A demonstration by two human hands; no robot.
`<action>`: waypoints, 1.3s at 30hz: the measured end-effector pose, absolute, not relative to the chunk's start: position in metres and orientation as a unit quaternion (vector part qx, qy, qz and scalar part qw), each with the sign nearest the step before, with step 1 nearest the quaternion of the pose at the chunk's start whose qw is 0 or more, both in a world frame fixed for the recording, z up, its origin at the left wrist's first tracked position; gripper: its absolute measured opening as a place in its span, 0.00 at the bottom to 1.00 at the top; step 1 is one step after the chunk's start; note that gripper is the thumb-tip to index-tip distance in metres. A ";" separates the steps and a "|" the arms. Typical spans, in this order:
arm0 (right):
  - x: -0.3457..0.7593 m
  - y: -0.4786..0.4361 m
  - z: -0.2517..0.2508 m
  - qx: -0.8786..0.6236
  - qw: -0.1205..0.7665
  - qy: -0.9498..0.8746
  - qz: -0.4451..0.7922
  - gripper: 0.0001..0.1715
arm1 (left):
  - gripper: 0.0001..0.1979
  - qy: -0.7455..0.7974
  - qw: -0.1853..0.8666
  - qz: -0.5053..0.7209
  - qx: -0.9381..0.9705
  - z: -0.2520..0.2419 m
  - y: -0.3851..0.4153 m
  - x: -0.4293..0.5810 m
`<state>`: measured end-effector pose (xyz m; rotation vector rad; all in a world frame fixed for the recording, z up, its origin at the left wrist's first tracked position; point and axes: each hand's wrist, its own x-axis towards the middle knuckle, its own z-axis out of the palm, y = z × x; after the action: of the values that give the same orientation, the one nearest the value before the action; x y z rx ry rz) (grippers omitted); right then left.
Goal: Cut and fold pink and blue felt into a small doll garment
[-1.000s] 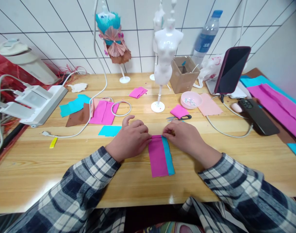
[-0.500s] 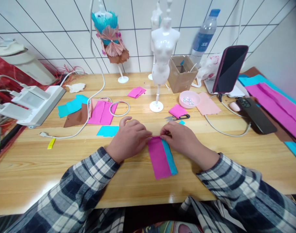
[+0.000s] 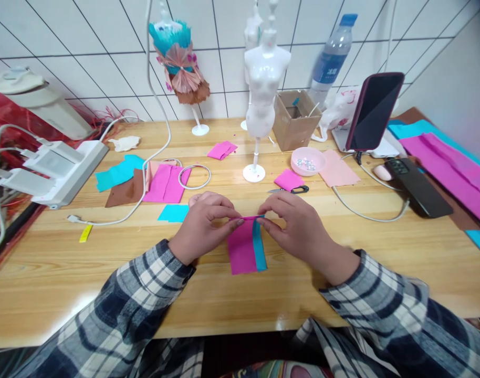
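Observation:
A magenta piece of crepe paper with a turquoise strip along its right side hangs between my hands, its far edge folded into a narrow band. My left hand pinches that band at its left end, thumb against fingers. At the right end, thumb and index finger of my right hand grip the same band. Just beyond my right hand lie black-handled thread snips, partly over a small folded magenta piece. A turquoise scrap is partly behind my left hand.
A white mini mannequin stands behind my hands, beside a cardboard box and a pink bowl of beads. Cables, phones and a power strip flank the work area. More coloured paper lies left.
The paper has shifted slightly left and away from me, and its near end is higher. My fingers have turned so both thumbs now show pinching the folded edge.

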<state>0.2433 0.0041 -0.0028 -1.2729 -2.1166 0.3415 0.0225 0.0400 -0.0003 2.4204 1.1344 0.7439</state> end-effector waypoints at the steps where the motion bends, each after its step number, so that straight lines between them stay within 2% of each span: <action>1: 0.244 0.004 -0.003 -0.479 0.330 -0.802 0.136 0.12 | 0.09 0.400 0.170 0.262 0.862 0.001 0.039 0.022; 3: 0.244 0.004 -0.002 -0.470 0.340 -0.801 0.147 0.18 | 0.09 0.397 0.158 0.260 0.866 0.002 0.038 0.022; 4: 0.244 0.004 -0.003 -0.465 0.336 -0.805 0.151 0.18 | 0.09 0.397 0.157 0.260 0.866 0.003 0.037 0.023; 8: 0.244 0.005 -0.005 -0.472 0.308 -0.813 0.144 0.07 | 0.09 0.395 0.161 0.256 0.868 0.005 0.033 0.024; 12: 0.244 0.008 -0.005 -0.479 0.290 -0.816 0.143 0.06 | 0.09 0.403 0.168 0.249 0.864 0.005 0.031 0.025; 13: 0.245 0.008 -0.004 -0.481 0.294 -0.814 0.139 0.06 | 0.11 0.413 0.176 0.243 0.860 0.004 0.031 0.025; 16: 0.247 0.006 0.000 -0.497 0.343 -0.792 0.093 0.09 | 0.25 0.438 0.189 0.203 0.855 -0.002 0.034 0.026; 17: 0.249 0.005 0.001 -0.499 0.360 -0.785 0.071 0.10 | 0.23 0.439 0.182 0.190 0.859 -0.004 0.037 0.026; 20: 0.254 -0.003 0.004 -0.475 0.364 -0.801 0.016 0.09 | 0.06 0.451 0.119 0.208 0.860 -0.009 0.047 0.022; 21: 0.256 -0.005 0.004 -0.457 0.352 -0.817 0.001 0.09 | 0.04 0.466 0.086 0.237 0.848 -0.009 0.052 0.019; 24: 0.258 -0.006 0.001 -0.406 0.311 -0.858 -0.037 0.13 | 0.08 0.527 -0.018 0.313 0.790 -0.007 0.065 0.005; 26: 0.257 -0.002 -0.003 -0.397 0.285 -0.871 -0.049 0.14 | 0.13 0.550 -0.045 0.325 0.768 -0.005 0.069 -0.003; 31: 0.254 0.015 -0.015 -0.454 0.210 -0.866 -0.006 0.12 | 0.08 0.446 0.012 0.298 0.844 -0.002 0.057 -0.001; 35: 0.257 0.021 -0.018 -0.458 0.187 -0.867 0.057 0.10 | 0.11 0.351 0.071 0.231 0.905 -0.002 0.041 0.015; 39: 0.259 0.021 -0.017 -0.459 0.168 -0.867 0.093 0.08 | 0.15 0.349 0.083 0.166 0.919 -0.006 0.035 0.027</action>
<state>0.2592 0.0206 -0.0170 -1.3064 -2.4670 0.2634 0.0265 0.0348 -0.0060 2.7418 1.0416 0.4963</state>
